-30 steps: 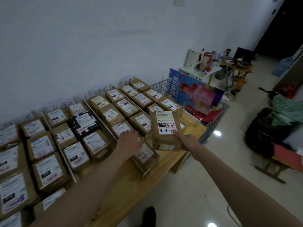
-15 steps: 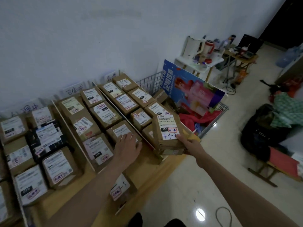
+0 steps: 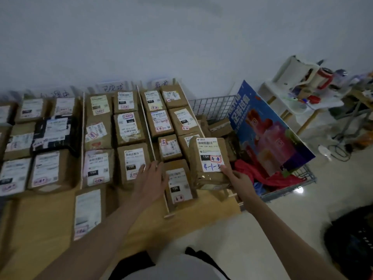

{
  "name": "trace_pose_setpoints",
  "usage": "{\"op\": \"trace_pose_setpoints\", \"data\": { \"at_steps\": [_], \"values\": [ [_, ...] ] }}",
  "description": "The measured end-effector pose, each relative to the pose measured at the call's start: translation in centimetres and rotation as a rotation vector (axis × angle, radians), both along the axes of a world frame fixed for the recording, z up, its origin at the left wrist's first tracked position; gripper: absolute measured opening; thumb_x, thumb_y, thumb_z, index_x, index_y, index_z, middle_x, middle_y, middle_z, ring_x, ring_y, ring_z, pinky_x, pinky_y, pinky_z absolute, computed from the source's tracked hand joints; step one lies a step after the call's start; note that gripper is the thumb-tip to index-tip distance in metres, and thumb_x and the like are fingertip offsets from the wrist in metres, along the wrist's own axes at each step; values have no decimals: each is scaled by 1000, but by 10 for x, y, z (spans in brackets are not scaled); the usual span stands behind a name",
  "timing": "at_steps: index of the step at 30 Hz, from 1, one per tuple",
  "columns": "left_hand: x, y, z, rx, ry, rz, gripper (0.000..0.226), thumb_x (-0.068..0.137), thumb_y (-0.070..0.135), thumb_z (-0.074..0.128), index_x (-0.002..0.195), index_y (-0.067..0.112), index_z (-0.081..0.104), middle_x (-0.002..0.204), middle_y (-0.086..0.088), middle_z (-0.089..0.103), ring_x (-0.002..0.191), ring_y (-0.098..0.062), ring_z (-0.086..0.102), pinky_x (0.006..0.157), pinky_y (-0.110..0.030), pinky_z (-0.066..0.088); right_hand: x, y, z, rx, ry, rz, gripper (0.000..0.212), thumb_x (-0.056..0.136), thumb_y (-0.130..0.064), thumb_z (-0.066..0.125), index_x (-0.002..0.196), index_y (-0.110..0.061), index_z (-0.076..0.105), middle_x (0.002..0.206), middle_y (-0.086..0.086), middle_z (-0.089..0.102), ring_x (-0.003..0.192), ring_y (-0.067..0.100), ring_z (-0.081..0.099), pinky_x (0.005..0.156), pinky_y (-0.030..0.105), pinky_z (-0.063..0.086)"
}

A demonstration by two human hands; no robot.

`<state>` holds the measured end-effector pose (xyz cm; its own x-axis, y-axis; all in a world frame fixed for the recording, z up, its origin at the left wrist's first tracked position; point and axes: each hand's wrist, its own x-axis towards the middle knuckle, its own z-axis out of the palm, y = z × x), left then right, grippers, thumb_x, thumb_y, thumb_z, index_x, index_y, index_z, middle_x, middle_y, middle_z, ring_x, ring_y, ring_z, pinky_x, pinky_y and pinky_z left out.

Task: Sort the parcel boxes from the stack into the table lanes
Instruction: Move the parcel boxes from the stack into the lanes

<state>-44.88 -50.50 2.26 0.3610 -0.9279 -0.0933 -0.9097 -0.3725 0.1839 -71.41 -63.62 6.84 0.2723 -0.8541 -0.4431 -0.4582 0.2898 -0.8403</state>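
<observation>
wooden table [image 3: 203, 207] under both hands, covered in labelled parcel boxes [image 3: 129, 128] split by thin divider strips [image 3: 150, 136]

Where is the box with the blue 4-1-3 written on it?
The 4-1-3 box is in the right hand, held at the rightmost lane's near end beside the wire basket; the left hand rests on boxes to its left.
</observation>
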Motion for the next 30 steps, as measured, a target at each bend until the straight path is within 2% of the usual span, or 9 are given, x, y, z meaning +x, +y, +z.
{"op": "trace_pose_setpoints", "data": {
  "at_steps": [2,5,8,12,14,16,22,26,30],
  "values": [
    [-22,-2,0,27,-16,48,55,102,47,31,145,15,41,144,-4,47,132,-21,44,114,-40,31,-14,-12,-2,-5,11,76,52,68,-74,69,90,-28,76,89,-12,77,85,9,74,73,25,57],
    [-53,-6,-1,74,-4,115,58,102,48,31,149,15,35,150,-5,41,136,-22,41,116,-40,29,-36,-22,-9,-2,25,168,41,74,-67,70,84,-28,75,87,-12,77,83,8,74,83,33,60],
    [-81,-8,-5,98,12,155,56,101,49,33,147,18,40,150,-4,42,135,-22,42,116,-39,28,-57,-25,-14,14,40,235,39,78,-64,70,82,-26,75,86,-11,77,83,9,74,85,35,60],
    [-107,-8,-12,138,33,209,55,101,49,33,146,18,41,151,-3,41,137,-23,40,116,-38,23,-75,-21,-17,39,48,291,52,72,-69,69,90,-21,77,87,-9,77,79,7,73,80,34,61],
    [-117,-6,-17,163,30,217,54,101,49,32,144,19,42,148,-1,43,135,-21,41,116,-39,24,-79,-22,-20,49,74,292,53,71,-70,68,85,-20,76,85,-5,77,76,9,73,78,35,61],
    [-123,-4,-20,184,25,222,54,100,49,30,142,18,43,146,-1,45,133,-20,42,115,-39,25,-79,-27,-25,56,119,302,52,76,-67,68,84,-16,75,86,0,76,81,17,73,82,41,61],
    [-126,-6,-21,219,14,248,54,100,50,31,141,17,44,143,-2,48,132,-21,42,114,-41,23,-58,-42,-33,54,168,359,73,83,-60,67,105,9,70,105,22,71,96,33,69,89,52,56],
    [-121,-9,-23,217,15,245,53,101,48,30,142,18,43,144,-2,48,134,-20,40,116,-41,21,-47,-52,-40,62,195,390,72,86,-60,63,104,9,70,105,23,71,96,34,69,87,48,55],
    [-121,-9,-24,205,16,244,51,101,47,31,141,18,44,144,-1,48,135,-20,40,117,-41,20,-41,-57,-47,64,212,411,60,88,-57,62,101,0,72,102,13,72,89,22,68,81,38,57]
  ]
}}
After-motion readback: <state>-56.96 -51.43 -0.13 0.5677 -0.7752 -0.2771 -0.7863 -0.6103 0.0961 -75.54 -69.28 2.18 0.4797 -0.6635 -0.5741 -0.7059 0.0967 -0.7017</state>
